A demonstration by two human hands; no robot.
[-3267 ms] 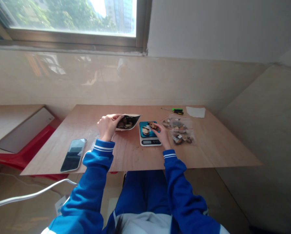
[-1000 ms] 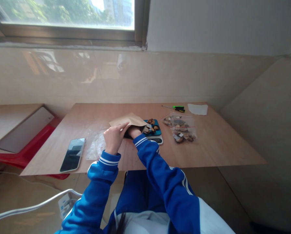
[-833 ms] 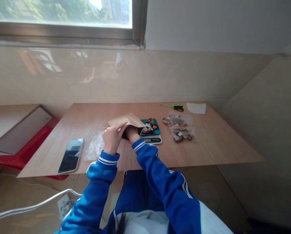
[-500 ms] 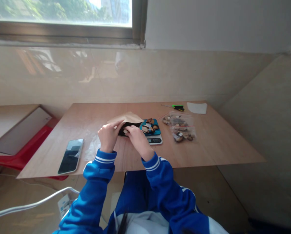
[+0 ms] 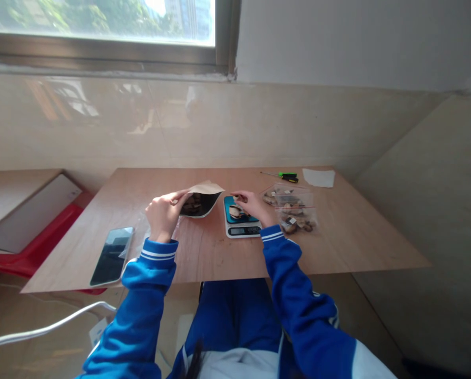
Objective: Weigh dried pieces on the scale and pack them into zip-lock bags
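Seated at a wooden table [image 5: 338,242] below a window [image 5: 101,21], in blue sleeves with white cuff stripes. Left hand [image 5: 162,213] clamped on the near edge of a brown paper bag [image 5: 202,197], thumb and fingers pinching its mouth so that the opening stays spread and faces right; dark pieces visible inside, too small to name. Bag lifted at the mouth, its far end low near the tabletop, just left of a small kitchen scale [image 5: 241,221]. Right hand [image 5: 253,205] over the scale's blue top, fingers curled together at the tips above the pile there; whether pinched on a piece or only touching the heap, impossible to tell at this size. Brown and pale pieces [image 5: 235,211] heaped on the scale plate, partly hidden by that hand. Scale display at the near edge, digits unreadable. Just right of the scale, touching or nearly so, two clear zip bags [image 5: 293,208] with similar brown pieces inside, lying flat one behind the other. Further back near the table's far edge, a screwdriver [image 5: 285,176] with a green and black handle, and beside it a white sheet of paper [image 5: 318,178]. On the left of the table, well apart from the bag, a phone [image 5: 111,255] lying face up, with crumpled clear plastic [image 5: 143,239] between it and the left wrist. Red object [image 5: 33,247] beside the table on the left.
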